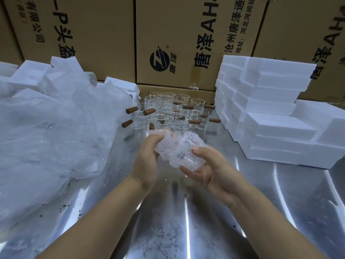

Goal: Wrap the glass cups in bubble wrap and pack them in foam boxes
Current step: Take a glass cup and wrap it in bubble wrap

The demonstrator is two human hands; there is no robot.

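Note:
A glass cup wrapped in bubble wrap [182, 150] is held above the metal table [186, 221] between both hands. My left hand [147, 161] grips the bunched wrap at the bundle's left end. My right hand [211, 169] cups the right side from below, thumb on top. Behind them stand several bare glass cups [168, 111] with brown wooden handles. White foam boxes [265, 109] are stacked at the right.
A large heap of clear plastic and bubble wrap [50, 135] fills the left side, with more foam pieces [33, 71] behind it. Brown cardboard cartons [177, 40] form a wall at the back.

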